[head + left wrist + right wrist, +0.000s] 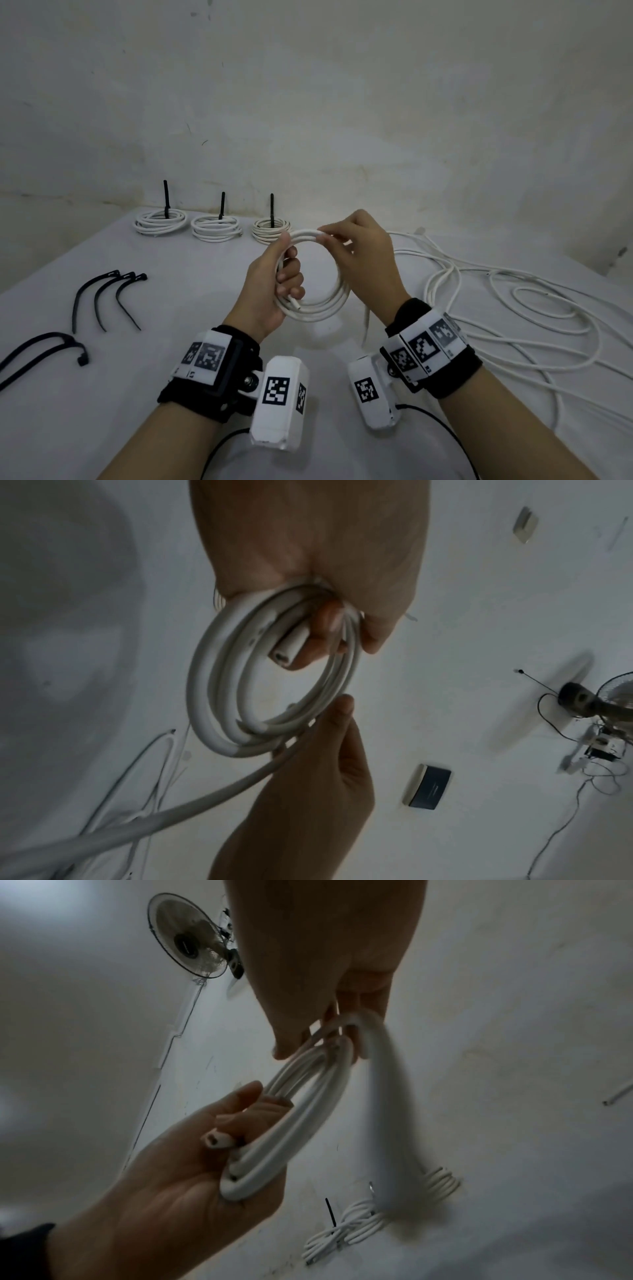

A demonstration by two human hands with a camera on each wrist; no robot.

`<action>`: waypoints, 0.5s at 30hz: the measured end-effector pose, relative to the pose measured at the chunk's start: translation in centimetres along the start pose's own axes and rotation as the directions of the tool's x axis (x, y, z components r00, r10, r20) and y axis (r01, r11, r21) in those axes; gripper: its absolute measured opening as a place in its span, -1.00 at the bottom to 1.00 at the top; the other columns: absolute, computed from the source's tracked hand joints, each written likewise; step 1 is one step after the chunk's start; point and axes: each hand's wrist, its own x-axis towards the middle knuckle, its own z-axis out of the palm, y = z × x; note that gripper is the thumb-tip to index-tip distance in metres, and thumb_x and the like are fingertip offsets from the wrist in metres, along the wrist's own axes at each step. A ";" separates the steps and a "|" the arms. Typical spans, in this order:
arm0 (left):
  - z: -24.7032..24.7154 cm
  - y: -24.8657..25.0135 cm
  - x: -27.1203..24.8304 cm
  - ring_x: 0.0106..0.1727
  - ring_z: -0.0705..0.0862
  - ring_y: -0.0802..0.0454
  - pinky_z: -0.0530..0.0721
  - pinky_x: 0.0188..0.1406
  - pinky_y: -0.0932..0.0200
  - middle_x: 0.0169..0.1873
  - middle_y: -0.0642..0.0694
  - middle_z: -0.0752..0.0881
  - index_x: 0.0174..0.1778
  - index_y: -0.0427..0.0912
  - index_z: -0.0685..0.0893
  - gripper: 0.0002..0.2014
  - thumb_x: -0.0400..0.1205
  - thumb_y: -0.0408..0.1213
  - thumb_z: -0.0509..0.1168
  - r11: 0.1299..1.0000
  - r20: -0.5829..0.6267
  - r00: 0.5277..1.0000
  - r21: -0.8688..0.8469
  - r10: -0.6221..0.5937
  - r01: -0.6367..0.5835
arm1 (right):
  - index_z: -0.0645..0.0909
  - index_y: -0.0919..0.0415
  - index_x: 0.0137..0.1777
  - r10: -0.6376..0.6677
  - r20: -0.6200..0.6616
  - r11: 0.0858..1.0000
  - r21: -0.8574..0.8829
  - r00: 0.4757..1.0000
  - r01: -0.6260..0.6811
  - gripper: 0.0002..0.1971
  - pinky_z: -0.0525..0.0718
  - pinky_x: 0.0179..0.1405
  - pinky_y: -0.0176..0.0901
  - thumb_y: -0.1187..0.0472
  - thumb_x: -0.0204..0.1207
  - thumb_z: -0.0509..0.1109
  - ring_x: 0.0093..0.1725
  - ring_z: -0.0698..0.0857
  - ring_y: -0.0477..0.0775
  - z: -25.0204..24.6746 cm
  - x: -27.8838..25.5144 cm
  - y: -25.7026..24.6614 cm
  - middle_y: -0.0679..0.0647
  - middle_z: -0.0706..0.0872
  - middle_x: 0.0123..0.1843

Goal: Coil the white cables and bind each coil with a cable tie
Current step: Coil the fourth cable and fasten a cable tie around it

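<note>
A white cable coil [320, 305] of several loops hangs upright between both hands above the table. My left hand [274, 284] grips its left side, fingers curled round the loops, and the cut cable end [294, 303] pokes out by the fingertips. My right hand [346, 240] pinches the cable at the coil's top. In the left wrist view the coil [219, 696] shows with the free cable tail [171, 813] trailing down-left. The right wrist view shows the coil [294, 1118] in the left hand [192, 1164], with a blurred tail [390, 1110].
Three bound coils [161, 222] [215, 228] [270, 230] with upright black ties stand along the far edge. Loose black cable ties [106, 298] [41, 349] lie at the left. Loose white cable [513, 308] sprawls over the right of the white table [171, 342].
</note>
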 end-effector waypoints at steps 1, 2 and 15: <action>0.1 -0.1 -0.1 -0.77 0.17 0.23 0.26 -0.78 0.43 -0.73 0.08 0.21 -0.36 -0.13 0.42 -0.66 0.69 -0.03 0.14 1.000 0.005 1.000 0.006 -0.002 0.002 | 0.78 0.22 -0.12 0.035 -0.013 0.999 0.029 0.999 -0.035 -0.90 0.59 -0.26 -0.26 0.20 0.47 0.50 -0.24 0.62 0.00 -0.1 0.3 0.0 0.08 0.60 -0.24; 0.2 -0.1 -0.1 -0.77 0.17 0.23 0.27 -0.77 0.42 -0.74 0.08 0.20 -0.36 -0.13 0.43 -0.66 0.69 -0.04 0.14 1.000 0.013 1.000 0.014 -0.003 0.003 | 0.76 0.20 -0.17 0.076 -0.015 0.995 0.061 0.997 -0.075 -0.94 0.56 -0.26 -0.30 0.22 0.46 0.51 -0.24 0.61 -0.03 -0.2 0.4 -0.1 0.07 0.60 -0.25; 1.1 -0.4 -0.6 -0.72 0.10 0.24 0.14 -0.79 0.39 -0.66 0.10 0.15 -0.34 -0.09 0.36 -0.57 0.70 0.14 -0.04 0.984 0.072 0.997 0.180 -0.028 0.015 | 0.60 0.19 -0.23 0.237 -0.175 0.969 0.108 0.956 -0.220 -0.86 0.41 -0.21 -0.52 0.21 0.53 0.43 -0.21 0.52 -0.07 -0.6 1.8 0.4 0.15 0.65 -0.20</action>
